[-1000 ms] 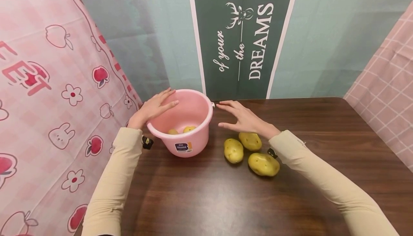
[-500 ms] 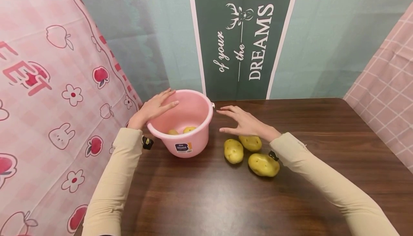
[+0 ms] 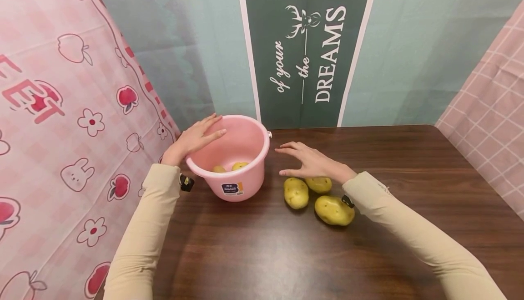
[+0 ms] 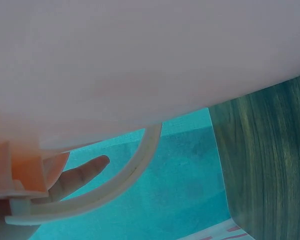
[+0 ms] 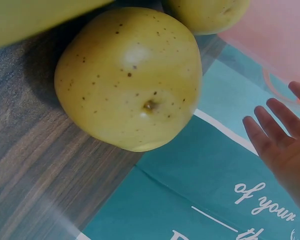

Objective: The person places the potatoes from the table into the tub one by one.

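Note:
A pink bucket stands at the left of the table, with potatoes visible at its bottom. My left hand rests on its left rim, fingers extended and thumb over the opening. In the left wrist view, one finger shows outside the bucket wall, beside the pale bucket handle. Between the bucket and my right sleeve lie three potatoes on the table: a left one, a back one and a front one. Just above the back potato, my right hand hovers with fingers spread, holding nothing.
The dark wooden table ends at a green and teal cloth backdrop. A pink printed curtain hangs close on the left, near the bucket. Pink checked cloth borders the right side.
My right hand has sunk a little toward the potatoes, covering more of the back one. My left hand and the bucket stay where they were.

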